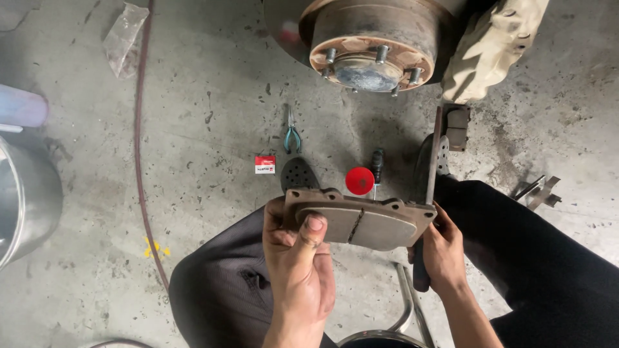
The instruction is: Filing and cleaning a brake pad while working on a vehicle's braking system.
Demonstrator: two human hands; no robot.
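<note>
Gripping brake pad (361, 222): left hand (296, 267) clamps its end, right hand (442, 251) closes on dark tool handle (420, 270). Looks stiff, heavy; hold the steel backing edges.

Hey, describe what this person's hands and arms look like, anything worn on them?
Both are bare: the left hand and right hand have no gloves, rings or watch, and no sleeves show on the forearms. Fingernails are short. Dark trousers cover the knees below them.
</note>
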